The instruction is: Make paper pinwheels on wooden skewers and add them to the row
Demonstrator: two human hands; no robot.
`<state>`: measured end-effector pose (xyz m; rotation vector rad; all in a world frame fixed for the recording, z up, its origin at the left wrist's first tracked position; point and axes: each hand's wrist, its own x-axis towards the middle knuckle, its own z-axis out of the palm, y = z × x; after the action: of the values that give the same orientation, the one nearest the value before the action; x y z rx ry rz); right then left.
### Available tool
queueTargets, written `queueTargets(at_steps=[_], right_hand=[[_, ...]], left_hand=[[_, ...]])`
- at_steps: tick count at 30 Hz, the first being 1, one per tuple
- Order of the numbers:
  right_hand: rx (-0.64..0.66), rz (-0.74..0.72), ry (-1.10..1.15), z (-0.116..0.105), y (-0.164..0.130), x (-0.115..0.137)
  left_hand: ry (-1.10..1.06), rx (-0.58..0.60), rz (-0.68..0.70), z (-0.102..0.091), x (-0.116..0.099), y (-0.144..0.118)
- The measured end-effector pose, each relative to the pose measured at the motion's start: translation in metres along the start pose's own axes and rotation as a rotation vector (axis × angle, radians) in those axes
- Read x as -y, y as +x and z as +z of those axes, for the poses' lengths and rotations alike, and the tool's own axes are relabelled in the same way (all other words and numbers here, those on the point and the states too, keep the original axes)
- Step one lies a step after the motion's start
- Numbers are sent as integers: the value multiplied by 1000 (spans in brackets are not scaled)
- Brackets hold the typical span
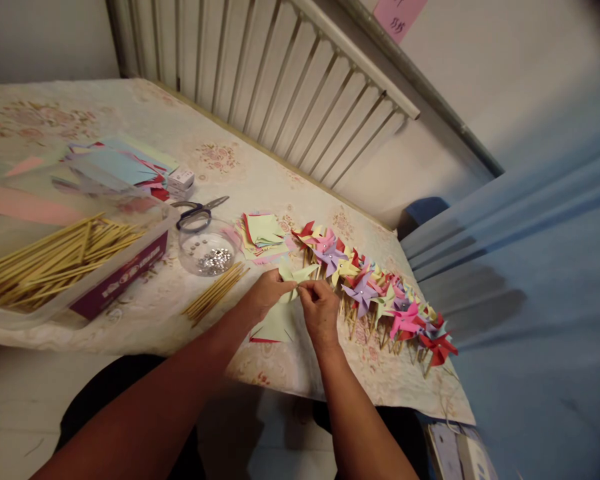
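Note:
A pale green paper pinwheel (pixel 294 273) is pinched between my two hands above the tablecloth. My left hand (pixel 269 291) grips it from the left, with the thumb pressed near its centre. From the other side, my right hand (pixel 320 308) is closed with its fingertips at the pinwheel's middle; whether a small pin sits in them is too small to tell. Below the hands lie cut pale green paper pieces (pixel 273 325) with a red edge showing. A bundle of thin wooden sticks (pixel 215 293) rests left of my left hand.
Finished pinwheels (pixel 363 292) lie in a dense row at the right. Stacked paper squares (pixel 264 230), a round clear dish (pixel 210 250) of metal pins, scissors (pixel 197 212) and a small box (pixel 181 180) stand beyond. A plastic bin (pixel 167 223) of sticks is at left.

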<state>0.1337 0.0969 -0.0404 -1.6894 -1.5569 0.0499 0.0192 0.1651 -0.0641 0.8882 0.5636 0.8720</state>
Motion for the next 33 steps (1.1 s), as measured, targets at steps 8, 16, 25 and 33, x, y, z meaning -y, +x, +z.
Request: queueTargets(at_steps=[8, 16, 25, 33], right_hand=[[-11, 20, 2, 3, 0, -1], [84, -53, -157, -4, 8, 0], [89, 42, -16, 2, 12, -3], [75, 58, -37, 6, 10, -2]], left_hand=[[147, -58, 30, -1, 1, 1], [530, -131, 181, -6, 5, 8], [705, -149, 176, -5, -3, 5], [775, -171, 122, -4, -5, 4]])
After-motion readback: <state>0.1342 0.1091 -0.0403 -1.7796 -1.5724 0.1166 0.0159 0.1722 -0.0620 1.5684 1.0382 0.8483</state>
